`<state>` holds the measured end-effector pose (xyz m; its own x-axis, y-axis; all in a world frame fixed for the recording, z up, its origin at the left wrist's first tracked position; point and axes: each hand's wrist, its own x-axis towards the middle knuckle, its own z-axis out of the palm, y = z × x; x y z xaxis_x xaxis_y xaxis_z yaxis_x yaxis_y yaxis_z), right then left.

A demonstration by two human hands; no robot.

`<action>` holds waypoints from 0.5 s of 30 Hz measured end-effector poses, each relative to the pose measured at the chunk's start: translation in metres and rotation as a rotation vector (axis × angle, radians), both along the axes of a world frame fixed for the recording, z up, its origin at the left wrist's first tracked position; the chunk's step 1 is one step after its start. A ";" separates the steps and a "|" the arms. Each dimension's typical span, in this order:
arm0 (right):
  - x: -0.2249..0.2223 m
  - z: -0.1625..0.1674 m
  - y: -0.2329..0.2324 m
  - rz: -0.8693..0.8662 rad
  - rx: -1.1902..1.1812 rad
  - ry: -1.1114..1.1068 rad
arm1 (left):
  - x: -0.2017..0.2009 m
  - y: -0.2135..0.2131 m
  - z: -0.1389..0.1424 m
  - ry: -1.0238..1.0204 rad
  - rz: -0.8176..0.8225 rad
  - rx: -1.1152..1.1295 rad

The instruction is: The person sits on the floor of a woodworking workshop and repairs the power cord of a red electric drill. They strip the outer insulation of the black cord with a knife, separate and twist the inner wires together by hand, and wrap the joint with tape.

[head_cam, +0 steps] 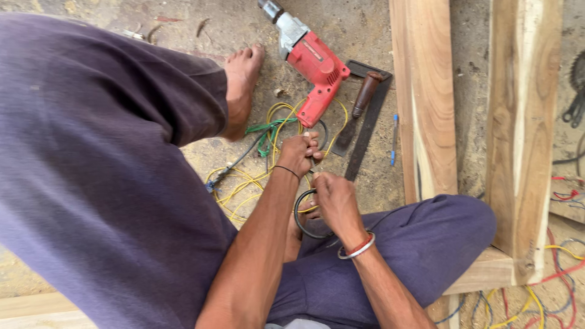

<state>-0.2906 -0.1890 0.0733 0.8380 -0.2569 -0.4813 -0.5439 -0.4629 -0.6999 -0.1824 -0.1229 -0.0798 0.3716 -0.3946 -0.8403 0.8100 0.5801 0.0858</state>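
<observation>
Left hand: pinching the black cord just below the red drill
Right hand: closed on cord too; yellow wires beside drill

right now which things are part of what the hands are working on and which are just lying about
In hand: left hand and right hand gripping the black power cord of the red electric drill.

Lying about: brown-handled metal try square, blue pen, tangled yellow wire, pale wooden planks.
</observation>
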 end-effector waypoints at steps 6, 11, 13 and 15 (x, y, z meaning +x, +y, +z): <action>-0.007 -0.029 -0.004 -0.066 0.272 0.260 | -0.011 0.007 0.001 -0.200 -0.199 0.150; 0.002 -0.067 -0.014 -0.209 0.560 0.092 | -0.016 0.001 -0.004 -0.438 -0.271 0.329; 0.006 -0.077 -0.015 -0.277 0.625 0.124 | -0.016 -0.001 -0.003 -0.486 -0.264 0.284; 0.006 -0.081 -0.015 -0.299 0.594 0.151 | -0.016 -0.003 0.001 -0.551 -0.317 0.305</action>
